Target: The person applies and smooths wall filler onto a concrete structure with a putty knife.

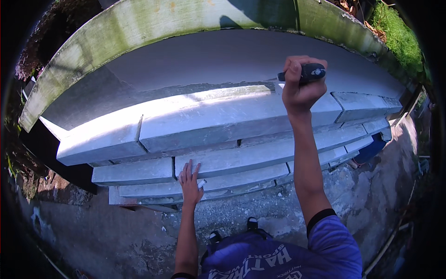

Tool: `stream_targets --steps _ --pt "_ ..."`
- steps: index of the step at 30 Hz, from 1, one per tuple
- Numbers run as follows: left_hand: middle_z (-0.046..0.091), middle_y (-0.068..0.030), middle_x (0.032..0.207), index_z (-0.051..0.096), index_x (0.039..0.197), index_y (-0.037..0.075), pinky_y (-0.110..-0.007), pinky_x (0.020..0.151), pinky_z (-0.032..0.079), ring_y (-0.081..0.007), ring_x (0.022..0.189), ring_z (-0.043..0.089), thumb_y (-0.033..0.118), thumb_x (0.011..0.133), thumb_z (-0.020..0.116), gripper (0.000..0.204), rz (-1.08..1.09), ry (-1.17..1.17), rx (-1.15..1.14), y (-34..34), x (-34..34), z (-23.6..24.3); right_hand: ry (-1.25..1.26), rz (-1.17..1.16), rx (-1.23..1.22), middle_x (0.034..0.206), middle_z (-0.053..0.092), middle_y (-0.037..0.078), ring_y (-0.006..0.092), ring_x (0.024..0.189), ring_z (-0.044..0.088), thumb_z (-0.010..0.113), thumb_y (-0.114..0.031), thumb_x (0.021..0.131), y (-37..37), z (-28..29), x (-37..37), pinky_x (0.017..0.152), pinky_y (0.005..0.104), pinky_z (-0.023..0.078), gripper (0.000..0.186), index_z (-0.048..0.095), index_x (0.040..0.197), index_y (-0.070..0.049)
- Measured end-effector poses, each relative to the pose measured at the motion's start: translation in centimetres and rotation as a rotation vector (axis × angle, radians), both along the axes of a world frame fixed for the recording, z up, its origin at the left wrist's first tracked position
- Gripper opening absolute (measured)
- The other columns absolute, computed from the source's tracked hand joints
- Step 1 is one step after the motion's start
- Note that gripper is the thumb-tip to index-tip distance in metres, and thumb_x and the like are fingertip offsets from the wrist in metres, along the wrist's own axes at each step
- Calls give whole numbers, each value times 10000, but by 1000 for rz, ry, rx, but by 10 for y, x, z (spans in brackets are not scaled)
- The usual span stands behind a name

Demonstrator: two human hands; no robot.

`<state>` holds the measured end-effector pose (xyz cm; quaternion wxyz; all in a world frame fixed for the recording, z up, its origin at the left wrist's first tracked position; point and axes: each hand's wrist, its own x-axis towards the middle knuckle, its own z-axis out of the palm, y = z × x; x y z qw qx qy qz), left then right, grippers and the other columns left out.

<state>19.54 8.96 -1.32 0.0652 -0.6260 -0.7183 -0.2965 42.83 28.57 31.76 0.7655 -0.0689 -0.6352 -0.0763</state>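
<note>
My right hand (304, 88) is closed around the thick black handle of a tool (312, 72), raised at the foot of a smooth grey wall (209, 58). The tool's working end is hard to make out. Just below it runs the top course of pale grey concrete blocks (241, 114), with dark gaps between the blocks. My left hand (189, 183) lies with fingers stretched out on the front of a lower block course (232, 160). Something small, white and tube-shaped (201, 184) shows at its thumb; I cannot tell whether it is a wrapping or a separate piece.
A mossy concrete wall top (158, 21) borders the far side. The block courses step down to a stained concrete floor (125, 237), where my feet (234, 230) stand. Green plants (397, 35) grow at the far right. A dark blue object (371, 151) sits by the blocks' right end.
</note>
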Motion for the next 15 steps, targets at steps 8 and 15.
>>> stream_targets --steps 8,15 --pt "238 -104 1554 394 1443 183 -496 1131 160 -325 1419 220 107 688 692 815 12 7 -20 0 -2 2 45 63 74 705 619 34 127 540 614 687 -247 894 -5 3 0 496 250 482 247 526 894 -60" --pt "236 -97 1557 389 1447 183 -497 1131 159 -323 1418 224 99 695 685 812 -3 -13 -7 2 -1 4 58 108 102 705 618 40 138 541 619 689 -268 893 -3 15 1 509 251 491 262 534 877 -58"
